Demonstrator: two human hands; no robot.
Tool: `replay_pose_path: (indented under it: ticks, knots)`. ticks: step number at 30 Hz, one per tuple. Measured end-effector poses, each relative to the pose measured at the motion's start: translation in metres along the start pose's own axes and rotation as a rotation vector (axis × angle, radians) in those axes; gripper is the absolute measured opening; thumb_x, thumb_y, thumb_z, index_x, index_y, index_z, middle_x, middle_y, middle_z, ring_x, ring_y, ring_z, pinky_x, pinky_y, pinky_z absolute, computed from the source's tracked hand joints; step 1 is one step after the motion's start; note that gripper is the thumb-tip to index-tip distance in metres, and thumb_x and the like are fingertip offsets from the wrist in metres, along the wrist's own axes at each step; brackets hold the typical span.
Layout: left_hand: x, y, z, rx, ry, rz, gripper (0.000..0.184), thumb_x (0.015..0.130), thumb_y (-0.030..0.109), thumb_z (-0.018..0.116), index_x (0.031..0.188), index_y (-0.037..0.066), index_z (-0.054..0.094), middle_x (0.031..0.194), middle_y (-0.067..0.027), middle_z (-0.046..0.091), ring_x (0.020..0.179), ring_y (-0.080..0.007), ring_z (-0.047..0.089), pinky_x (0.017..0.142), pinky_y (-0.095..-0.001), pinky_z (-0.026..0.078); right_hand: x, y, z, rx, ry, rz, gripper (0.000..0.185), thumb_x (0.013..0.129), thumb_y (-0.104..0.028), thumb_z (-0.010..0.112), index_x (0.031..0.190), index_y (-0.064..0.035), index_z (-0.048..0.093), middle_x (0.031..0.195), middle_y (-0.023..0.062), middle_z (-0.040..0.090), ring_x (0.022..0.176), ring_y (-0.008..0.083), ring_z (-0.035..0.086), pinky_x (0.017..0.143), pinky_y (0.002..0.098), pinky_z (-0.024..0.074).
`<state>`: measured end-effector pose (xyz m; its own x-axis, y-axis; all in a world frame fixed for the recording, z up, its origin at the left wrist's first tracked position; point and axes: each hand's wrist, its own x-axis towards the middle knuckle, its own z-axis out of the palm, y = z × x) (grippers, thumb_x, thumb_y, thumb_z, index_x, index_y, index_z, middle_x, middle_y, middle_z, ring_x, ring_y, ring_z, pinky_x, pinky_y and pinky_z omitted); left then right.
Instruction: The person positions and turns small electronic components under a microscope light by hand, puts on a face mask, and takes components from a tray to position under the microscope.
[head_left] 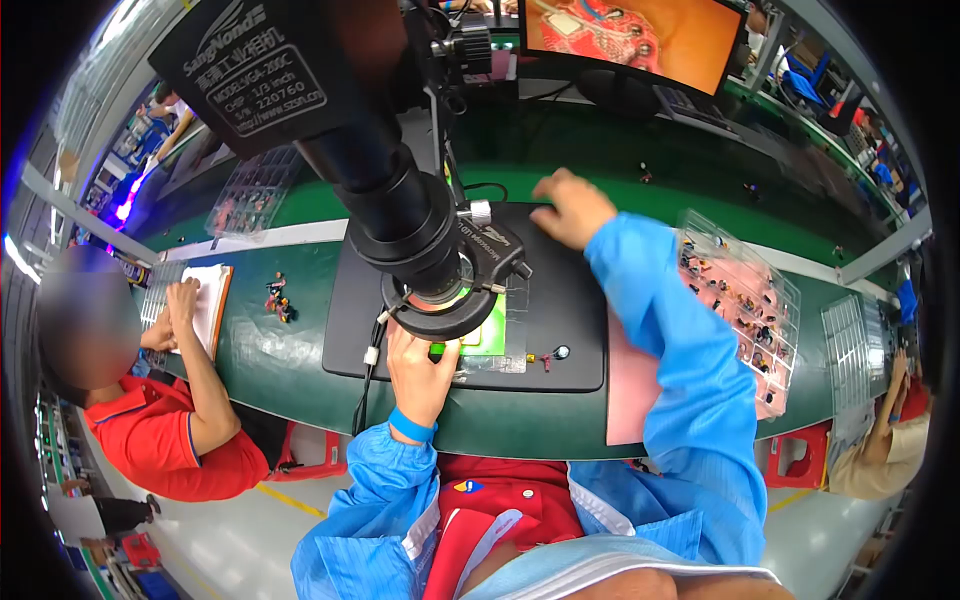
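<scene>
My left hand (420,372) is under the lens and ring light of a black microscope camera (400,215). Its fingers are closed at the edge of a brightly lit green patch (487,338) on the black base plate (565,335); what they grip is hidden. A blue band circles that wrist. My right hand (574,208) is raised over the far right part of the base, fingers loosely bent and apart, with nothing visible in them. Just right of the green patch lies a small part with wires and a round silvery piece (562,352).
A monitor (640,40) at the back shows a magnified red board. Right of the base, a clear compartment tray (745,310) with several small wired parts lies on a pink sheet (632,390). More wired parts (280,298) are at left. Co-workers sit on both sides.
</scene>
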<state>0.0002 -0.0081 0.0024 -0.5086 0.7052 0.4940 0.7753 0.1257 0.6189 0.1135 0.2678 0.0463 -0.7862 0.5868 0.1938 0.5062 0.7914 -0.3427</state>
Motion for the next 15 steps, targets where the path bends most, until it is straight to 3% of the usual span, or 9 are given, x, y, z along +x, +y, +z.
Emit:
replay_pose_path:
  ticks: [4, 5, 7, 10, 12, 13, 15]
  knots:
    - [-0.002, -0.001, 0.001, -0.016, -0.025, -0.053, 0.017, 0.071, 0.008, 0.071, 0.087, 0.003, 0.066, 0.097, -0.0116, 0.063, 0.095, -0.0309, 0.058, 0.084, -0.0410, 0.043, 0.045, 0.099, 0.004, -0.426, -0.004, 0.468, 0.035, 0.085, -0.012, 0.052, 0.119, -0.0146, 0.057, 0.127, 0.0137, 0.048, 0.117, 0.0364, 0.048, 0.089, 0.0498, 0.0477]
    - [-0.002, -0.001, 0.001, -0.018, -0.019, -0.048, 0.017, 0.071, 0.008, 0.071, 0.087, 0.003, 0.066, 0.097, -0.0116, 0.063, 0.095, -0.0309, 0.058, 0.084, -0.0410, 0.043, 0.047, 0.122, 0.011, -0.464, 0.017, 0.562, 0.034, 0.087, -0.015, 0.051, 0.120, -0.0158, 0.057, 0.128, 0.0129, 0.047, 0.119, 0.0367, 0.047, 0.089, 0.0510, 0.0470]
    - [-0.001, -0.002, 0.002, -0.004, -0.013, -0.033, 0.018, 0.072, 0.009, 0.071, 0.088, 0.003, 0.065, 0.097, -0.0112, 0.063, 0.095, -0.0306, 0.058, 0.083, -0.0409, 0.042, 0.052, 0.156, 0.025, -0.438, -0.079, 0.766, 0.047, 0.082, -0.007, 0.055, 0.127, -0.0180, 0.051, 0.133, 0.0129, 0.044, 0.120, 0.0397, 0.046, 0.091, 0.0472, 0.0484]
    - [0.000, -0.002, 0.001, -0.007, -0.005, -0.024, 0.019, 0.072, 0.011, 0.071, 0.090, 0.004, 0.066, 0.097, -0.0108, 0.063, 0.095, -0.0299, 0.058, 0.083, -0.0409, 0.042, 0.046, 0.160, 0.021, -0.562, 0.025, 0.597, 0.039, 0.080, -0.004, 0.056, 0.118, -0.0139, 0.057, 0.121, 0.0144, 0.055, 0.111, 0.0385, 0.055, 0.089, 0.0429, 0.0505]
    - [0.000, 0.000, 0.000, -0.004, -0.021, -0.038, 0.019, 0.073, 0.011, 0.071, 0.090, 0.004, 0.066, 0.097, -0.0109, 0.063, 0.095, -0.0299, 0.058, 0.083, -0.0406, 0.042, 0.046, 0.156, 0.012, -0.551, -0.119, 0.434, 0.023, 0.077, -0.001, 0.057, 0.098, -0.0087, 0.064, 0.096, 0.0158, 0.065, 0.093, 0.0368, 0.063, 0.080, 0.0404, 0.0531]
    - [0.000, 0.001, 0.000, -0.019, -0.033, -0.046, 0.020, 0.072, 0.011, 0.071, 0.090, 0.004, 0.065, 0.100, -0.0116, 0.063, 0.097, -0.0308, 0.057, 0.084, -0.0409, 0.042, 0.042, 0.143, 0.007, -0.551, -0.130, 0.428, 0.023, 0.077, -0.001, 0.057, 0.098, -0.0087, 0.064, 0.096, 0.0158, 0.065, 0.093, 0.0368, 0.063, 0.080, 0.0404, 0.0531]
    - [0.000, -0.001, 0.000, -0.020, -0.033, -0.078, 0.021, 0.072, 0.011, 0.071, 0.091, 0.004, 0.065, 0.102, -0.0123, 0.062, 0.098, -0.0318, 0.057, 0.085, -0.0413, 0.041, 0.028, 0.101, -0.004, -0.441, 0.038, 0.240, 0.008, 0.074, -0.001, 0.060, 0.080, -0.0065, 0.062, 0.077, 0.0165, 0.065, 0.078, 0.0366, 0.064, 0.071, 0.0424, 0.0523]
